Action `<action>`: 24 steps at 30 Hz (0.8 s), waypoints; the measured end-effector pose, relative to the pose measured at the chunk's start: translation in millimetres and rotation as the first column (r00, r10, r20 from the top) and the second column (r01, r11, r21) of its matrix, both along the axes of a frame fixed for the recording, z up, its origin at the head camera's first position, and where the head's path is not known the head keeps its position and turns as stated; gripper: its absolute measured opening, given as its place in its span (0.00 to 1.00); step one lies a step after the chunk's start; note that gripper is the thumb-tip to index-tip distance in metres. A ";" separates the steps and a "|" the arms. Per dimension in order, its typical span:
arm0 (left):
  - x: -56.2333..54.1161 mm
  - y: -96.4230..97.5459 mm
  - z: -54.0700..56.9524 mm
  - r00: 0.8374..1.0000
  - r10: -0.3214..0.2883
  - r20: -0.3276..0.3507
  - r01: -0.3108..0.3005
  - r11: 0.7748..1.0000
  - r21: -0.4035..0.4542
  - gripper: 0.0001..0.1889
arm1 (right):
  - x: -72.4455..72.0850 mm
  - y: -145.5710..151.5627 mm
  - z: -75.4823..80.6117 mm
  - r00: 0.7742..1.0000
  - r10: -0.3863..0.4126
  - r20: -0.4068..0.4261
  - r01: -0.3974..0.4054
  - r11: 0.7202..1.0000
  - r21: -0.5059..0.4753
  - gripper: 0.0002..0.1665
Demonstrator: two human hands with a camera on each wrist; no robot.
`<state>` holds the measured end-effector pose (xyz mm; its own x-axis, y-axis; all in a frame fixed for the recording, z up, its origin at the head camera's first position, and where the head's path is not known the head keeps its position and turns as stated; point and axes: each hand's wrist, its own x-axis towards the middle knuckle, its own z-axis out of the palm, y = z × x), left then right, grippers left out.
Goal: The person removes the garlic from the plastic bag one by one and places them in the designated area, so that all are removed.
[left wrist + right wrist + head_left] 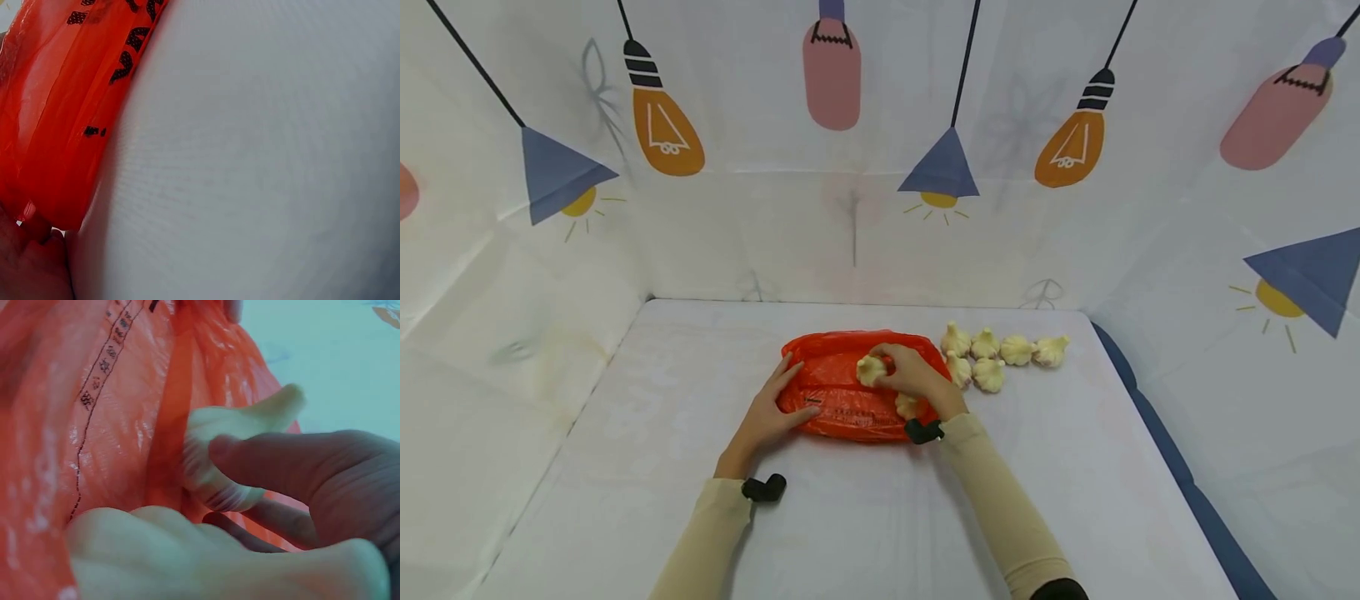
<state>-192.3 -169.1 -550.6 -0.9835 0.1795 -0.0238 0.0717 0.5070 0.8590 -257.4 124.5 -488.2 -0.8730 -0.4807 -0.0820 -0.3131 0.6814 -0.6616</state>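
Observation:
A red plastic bag (pixel 842 421) with dark printing lies flat on the white table. My right hand (pixel 910 371) pinches a garlic bulb (pixel 871 371) between thumb and fingers above the bag; in the right wrist view the thumb presses on that bulb's side. A second garlic bulb (pixel 907 406) sits on the bag's right part, beneath my right wrist, and looms large at the bottom of the right wrist view. My left hand (pixel 769 414) rests at the bag's left edge, fingers spread and thumb stretched over the plastic. Only a small part of it shows in the left wrist view.
Several garlic bulbs (pixel 1017 350) stand in two rows on the table, right of the bag, the nearest ones against its right edge. A white sheet (pixel 865 217) printed with lamps and bulbs hangs behind the table. Blue fabric (pixel 1157 442) runs along the right side.

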 end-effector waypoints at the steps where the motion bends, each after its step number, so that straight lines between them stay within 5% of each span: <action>1: 0.1 0.1 0.3 1.000 0.000 0.000 0.000 1.000 -0.001 0.49 | -0.4 -0.2 -0.6 1.000 -0.005 -0.001 0.005 1.000 0.000 0.27; 24: 0.4 -1.1 0.4 1.000 -0.008 -0.029 0.008 1.000 -0.001 0.49 | 1.4 1.9 -1.3 0.997 -0.072 -0.021 0.072 0.997 0.013 0.24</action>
